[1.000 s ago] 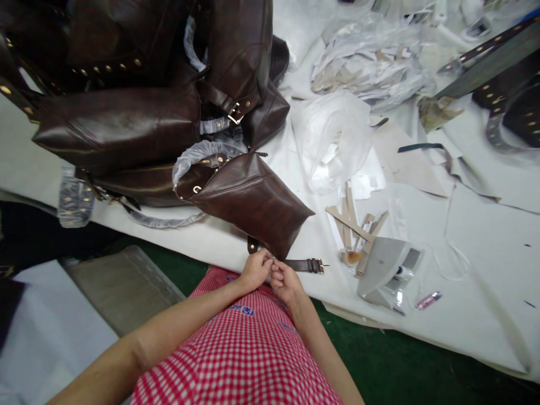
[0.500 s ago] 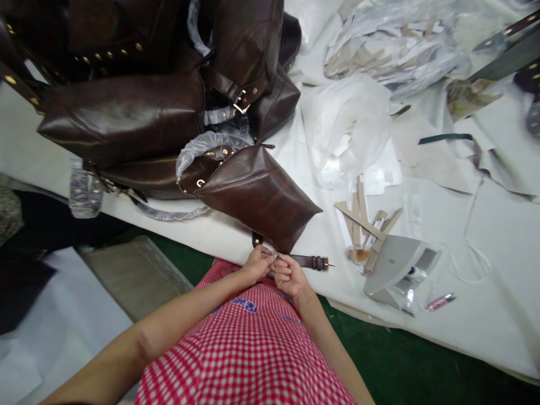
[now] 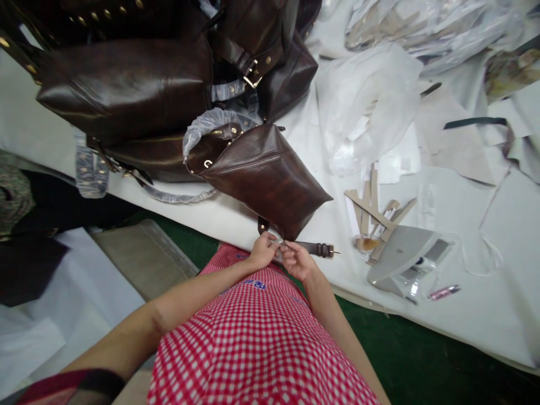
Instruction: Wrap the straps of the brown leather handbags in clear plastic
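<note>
A dark brown leather handbag (image 3: 270, 174) lies on its side at the table's front edge, with clear plastic wrapped round its handle (image 3: 206, 126). Just below its lower corner, my left hand (image 3: 264, 251) is closed, pinching a small shiny pale piece (image 3: 277, 242) too small to name. My right hand (image 3: 297, 261) meets it there, thumb and forefinger pinched on the same piece and the other fingers curled. Beside the right hand a brown leather strap with a buckle (image 3: 324, 250) lies on the table. A short riveted tab (image 3: 262, 225) hangs near my left fingers.
More brown handbags (image 3: 126, 90) are heaped at the back left. On the right of the white-covered table (image 3: 472, 320) are a clear plastic bag (image 3: 367, 101), tan strips (image 3: 371, 202), a grey plastic-wrapped object (image 3: 405, 259) and a pink pen (image 3: 444, 292).
The view has shifted, so the table things sit a little higher and further right. Both hands stay together at the bag's corner; the right hand's fingers have loosened slightly.
</note>
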A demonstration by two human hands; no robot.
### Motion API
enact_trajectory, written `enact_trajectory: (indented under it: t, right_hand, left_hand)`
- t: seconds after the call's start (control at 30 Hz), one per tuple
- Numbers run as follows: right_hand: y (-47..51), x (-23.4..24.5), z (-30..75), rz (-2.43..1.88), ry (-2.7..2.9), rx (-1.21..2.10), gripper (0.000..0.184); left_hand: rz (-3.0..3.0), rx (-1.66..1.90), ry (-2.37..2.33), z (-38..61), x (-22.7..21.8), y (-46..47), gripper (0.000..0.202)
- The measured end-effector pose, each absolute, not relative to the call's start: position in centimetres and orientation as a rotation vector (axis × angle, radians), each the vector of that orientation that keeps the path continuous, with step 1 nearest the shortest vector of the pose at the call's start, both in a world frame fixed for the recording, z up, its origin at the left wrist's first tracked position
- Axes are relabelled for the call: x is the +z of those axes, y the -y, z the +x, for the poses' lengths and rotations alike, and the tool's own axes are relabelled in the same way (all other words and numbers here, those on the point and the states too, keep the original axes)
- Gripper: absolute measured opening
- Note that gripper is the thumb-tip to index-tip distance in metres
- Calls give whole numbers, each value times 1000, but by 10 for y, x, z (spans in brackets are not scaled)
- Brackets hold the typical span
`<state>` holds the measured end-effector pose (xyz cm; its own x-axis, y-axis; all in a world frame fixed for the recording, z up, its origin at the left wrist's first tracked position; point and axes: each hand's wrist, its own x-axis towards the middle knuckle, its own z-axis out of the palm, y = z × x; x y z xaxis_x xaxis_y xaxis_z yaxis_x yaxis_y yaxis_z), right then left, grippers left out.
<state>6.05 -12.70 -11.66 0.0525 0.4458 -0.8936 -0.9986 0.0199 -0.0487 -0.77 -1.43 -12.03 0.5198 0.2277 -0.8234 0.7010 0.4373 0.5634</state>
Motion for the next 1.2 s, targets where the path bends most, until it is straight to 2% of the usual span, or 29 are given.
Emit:
enact_trajectory:
  t: [0.23, 0.37, 0.47, 0.9, 1.07, 1.2]
  right_hand:
    - [133, -107, 50, -1429, -589, 1192, 9]
    - [129, -104, 51, -1956, -167, 973, 18]
    - [125, -107, 50, -2139, -45, 920, 22]
    - [128, -114, 51, -1977, -76, 968, 27]
    - [124, -113, 52, -2098, -53, 906, 36]
    - [122, -118, 50, -2187, -24, 834, 33]
  left_hand:
    - [1699, -319, -760, -15, -122, 12, 19]
    - [1841, -307, -689, -15, -120, 11, 19]
    - [1880, -272, -619, -17, -121, 11, 21]
    - [1837, -227, -467, -28, -130, 4, 21]
    - [1907, -218, -399, -30, -130, 3, 20]
    - [1919, -218, -402, -30, -131, 4, 22]
